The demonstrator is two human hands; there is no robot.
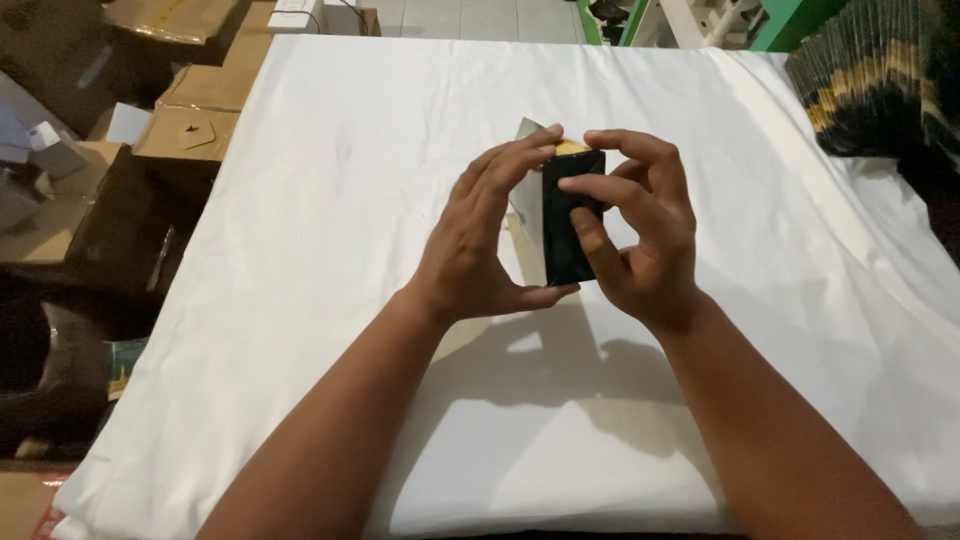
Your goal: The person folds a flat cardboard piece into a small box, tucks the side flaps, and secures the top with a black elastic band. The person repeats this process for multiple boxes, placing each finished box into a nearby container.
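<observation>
Pouch (566, 235) between left hand (478, 245) and right hand (640, 235), above table (330, 200); boxes (190, 110) left of table.

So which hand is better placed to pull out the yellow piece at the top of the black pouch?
Probably the left hand: its fingertips sit at the yellow piece, while the right hand grips the black pouch.

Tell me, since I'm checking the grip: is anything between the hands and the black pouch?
Nothing visible: the left hand and right hand both grip the black pouch directly, above the white cloth.
</observation>
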